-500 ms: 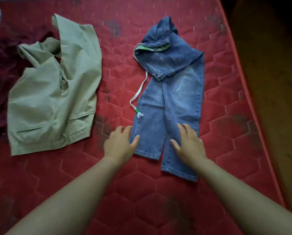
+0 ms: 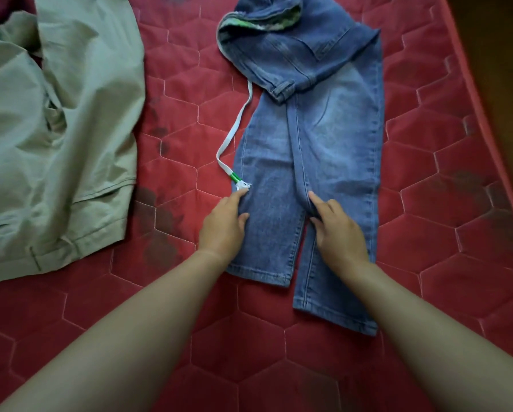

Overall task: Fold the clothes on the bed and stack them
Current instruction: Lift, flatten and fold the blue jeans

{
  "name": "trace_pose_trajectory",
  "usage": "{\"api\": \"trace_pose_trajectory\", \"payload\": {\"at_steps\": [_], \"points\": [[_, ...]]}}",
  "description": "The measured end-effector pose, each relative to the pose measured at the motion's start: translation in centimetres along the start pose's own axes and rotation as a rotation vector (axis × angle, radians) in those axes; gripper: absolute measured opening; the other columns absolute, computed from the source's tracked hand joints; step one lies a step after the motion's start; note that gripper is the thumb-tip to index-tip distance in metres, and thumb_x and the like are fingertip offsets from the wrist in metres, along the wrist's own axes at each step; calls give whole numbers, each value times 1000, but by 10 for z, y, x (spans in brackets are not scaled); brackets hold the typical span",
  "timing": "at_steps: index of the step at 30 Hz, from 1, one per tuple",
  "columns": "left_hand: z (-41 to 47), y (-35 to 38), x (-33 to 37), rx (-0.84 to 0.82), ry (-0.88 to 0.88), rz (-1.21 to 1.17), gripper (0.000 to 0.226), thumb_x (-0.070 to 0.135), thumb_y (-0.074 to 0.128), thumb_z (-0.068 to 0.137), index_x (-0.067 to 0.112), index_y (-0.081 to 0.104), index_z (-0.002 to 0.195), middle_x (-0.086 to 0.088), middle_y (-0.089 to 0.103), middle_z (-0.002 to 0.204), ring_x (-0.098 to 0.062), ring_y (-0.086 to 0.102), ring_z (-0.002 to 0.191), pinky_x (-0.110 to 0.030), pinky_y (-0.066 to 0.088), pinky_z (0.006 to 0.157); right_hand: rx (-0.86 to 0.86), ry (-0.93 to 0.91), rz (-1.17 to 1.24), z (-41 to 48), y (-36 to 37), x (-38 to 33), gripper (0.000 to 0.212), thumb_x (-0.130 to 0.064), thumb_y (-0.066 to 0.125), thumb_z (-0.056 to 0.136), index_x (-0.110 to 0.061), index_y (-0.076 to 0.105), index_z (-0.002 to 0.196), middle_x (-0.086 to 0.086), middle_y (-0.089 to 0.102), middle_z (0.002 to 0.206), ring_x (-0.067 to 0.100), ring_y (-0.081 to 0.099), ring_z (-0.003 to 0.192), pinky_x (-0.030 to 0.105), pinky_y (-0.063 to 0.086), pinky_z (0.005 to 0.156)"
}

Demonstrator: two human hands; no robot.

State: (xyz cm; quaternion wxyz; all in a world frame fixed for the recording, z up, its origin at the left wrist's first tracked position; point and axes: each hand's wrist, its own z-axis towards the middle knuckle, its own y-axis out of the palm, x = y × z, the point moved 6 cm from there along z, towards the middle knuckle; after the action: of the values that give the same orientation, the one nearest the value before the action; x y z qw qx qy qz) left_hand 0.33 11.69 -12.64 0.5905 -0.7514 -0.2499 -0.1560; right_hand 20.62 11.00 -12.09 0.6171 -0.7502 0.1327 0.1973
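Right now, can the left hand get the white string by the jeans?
Probably yes. The left hand rests open on the jeans, its pointing finger right beside the frayed end of the white string, with nothing between them.

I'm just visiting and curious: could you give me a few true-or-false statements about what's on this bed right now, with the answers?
1. Both the left hand and the right hand touch the legs of the jeans. True.
2. The jeans lie on a blue mattress. False: the quilted mattress is red.
3. The waist end of the jeans is folded down over the legs. True.
4. The khaki garment sits neatly folded on top of the jeans. False: it lies rumpled on the mattress, apart from the jeans, on the person's left.
5. A white drawstring with a green tip trails along the left edge of the jeans. True.
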Motion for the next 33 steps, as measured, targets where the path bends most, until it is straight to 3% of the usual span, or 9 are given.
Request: {"api": "trace_pose_trajectory", "payload": {"at_steps": [5, 9, 13, 16, 19, 21, 23, 28, 33], "points": [[-32, -14, -6, 29, 16, -6, 46, 16, 57, 89, 19, 47, 134, -7, 58, 121, -28, 53, 111, -36, 39, 88, -42, -3, 57, -32, 2, -9, 49, -14, 51, 93, -16, 40, 140, 12, 52, 109, 35, 56, 88, 43, 45, 70], [-95, -19, -30, -22, -40, 10, 46, 17, 57, 89, 22, 47, 134, -6, 58, 121, -26, 55, 110, -36, 42, 88, -180, 2, 122, -96, 21, -29, 50, -15, 53, 92, -18, 40, 140, 10, 53, 113, 35, 58, 90, 45, 49, 74], [-168, -20, -57, -110, -112, 20, 45, 22, 57, 89, 26, 46, 132, -3, 56, 119, -26, 57, 107, -39, 47, 83, -303, -25, 101, -147, 34, -45, 51, -34, 56, 90, -22, 42, 137, 2, 53, 118, 27, 57, 103, 40, 49, 81], [-171, -26, -61, -76, -59, 163, 46, 33, 59, 87, 27, 46, 131, -5, 46, 113, -30, 56, 97, -39, 48, 73, -210, -20, 108, -122, 29, -51, 62, -45, 62, 83, -19, 41, 136, 3, 48, 120, 26, 53, 107, 38, 48, 82], [-122, -36, -57, 67, -74, 109, 50, 36, 62, 85, 23, 47, 131, -9, 42, 125, -32, 48, 107, -42, 46, 88, -102, 33, 73, -71, 28, -55, 73, -51, 64, 79, -18, 37, 138, 4, 41, 126, 25, 44, 115, 39, 44, 88], [-86, -29, -51, 61, -97, 39, 51, 36, 59, 87, 21, 44, 134, -9, 43, 129, -31, 46, 114, -41, 40, 97, -94, 81, 5, -47, 31, -54, 77, -55, 65, 76, -18, 36, 138, 3, 36, 128, 23, 36, 119, 40, 41, 92], [-64, -17, -45, 20, -101, 23, 52, 34, 56, 89, 22, 40, 137, -9, 46, 130, -31, 45, 118, -39, 35, 101, -77, 107, -39, -38, 35, -49, 70, -49, 67, 76, -19, 42, 134, 3, 37, 126, 24, 34, 117, 36, 41, 89], [-76, -4, -44, -9, -59, -53, 49, 14, 53, 89, 29, 42, 135, -4, 58, 126, -29, 53, 113, -35, 41, 88, 58, 30, 126, -56, 35, -42, 32, -7, 59, 82, -7, 62, 115, 13, 59, 106, 32, 54, 100, 33, 41, 86], [-146, -5, -68, -124, -94, -44, 48, 17, 54, 89, 33, 42, 133, 0, 57, 126, -27, 55, 113, -37, 45, 87, -83, 41, 213, -125, 43, -47, 29, -9, 65, 80, -12, 65, 109, 6, 63, 99, 26, 61, 86, 29, 45, 75]]}}
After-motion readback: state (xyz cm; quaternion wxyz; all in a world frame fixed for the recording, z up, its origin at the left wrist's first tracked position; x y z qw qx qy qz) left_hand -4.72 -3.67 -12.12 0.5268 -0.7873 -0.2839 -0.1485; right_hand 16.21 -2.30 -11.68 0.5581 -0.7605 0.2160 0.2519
